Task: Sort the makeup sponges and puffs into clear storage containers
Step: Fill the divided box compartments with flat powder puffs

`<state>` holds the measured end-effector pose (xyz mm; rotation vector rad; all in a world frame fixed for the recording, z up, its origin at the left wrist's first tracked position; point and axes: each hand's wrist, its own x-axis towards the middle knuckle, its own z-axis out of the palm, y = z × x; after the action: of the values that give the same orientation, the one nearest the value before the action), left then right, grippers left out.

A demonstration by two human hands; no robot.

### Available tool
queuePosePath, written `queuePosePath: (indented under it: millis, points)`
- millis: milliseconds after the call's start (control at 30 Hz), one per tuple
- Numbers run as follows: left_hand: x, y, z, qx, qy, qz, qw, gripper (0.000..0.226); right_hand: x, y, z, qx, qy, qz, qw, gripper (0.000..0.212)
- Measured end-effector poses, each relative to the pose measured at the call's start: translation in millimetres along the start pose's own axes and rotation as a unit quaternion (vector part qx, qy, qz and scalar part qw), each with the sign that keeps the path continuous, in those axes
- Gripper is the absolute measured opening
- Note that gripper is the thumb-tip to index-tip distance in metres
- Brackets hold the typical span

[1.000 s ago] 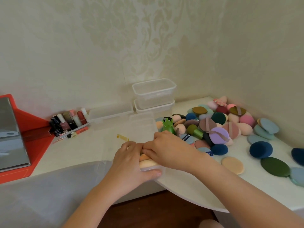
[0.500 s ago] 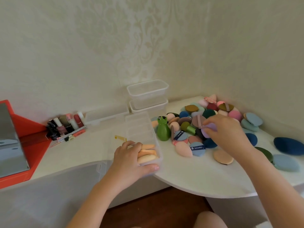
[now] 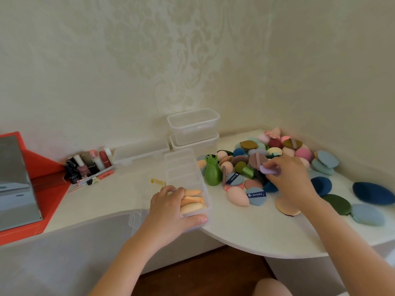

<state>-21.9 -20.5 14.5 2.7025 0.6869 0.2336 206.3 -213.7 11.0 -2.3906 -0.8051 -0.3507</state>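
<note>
Now your right hand (image 3: 288,180) pinches a lilac puff (image 3: 268,170), right of the long box (image 3: 181,165) running away from you; left hand (image 3: 168,210) grips its near end.

The red case (image 3: 48,184) runs off the left edge; the bottles (image 3: 85,166), perhaps polish, are blurred.

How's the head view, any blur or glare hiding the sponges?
Head view: soft even light, no glare on the sponge pile; blue puff label legible; lilac puff in the right hand slightly soft; bottles at left smeared; clear divided box barely stands out.
</note>
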Motion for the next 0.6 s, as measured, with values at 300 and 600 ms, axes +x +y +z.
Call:
queuePosePath:
  millis: [300, 600]
  points:
    - [-3.1, 4.5, -2.0, 0.001, 0.003, 0.0, 1.0, 0.06, -1.5, -9.6, -7.3, 0.146, -0.042, 0.042, 0.987, 0.033]
    - [-2.9, 6.1, -3.9, -0.005, -0.005, -0.007, 1.0, 0.066, -16.9, -74.1, -45.6, 0.177, 0.031, -0.132, 0.975, 0.039]
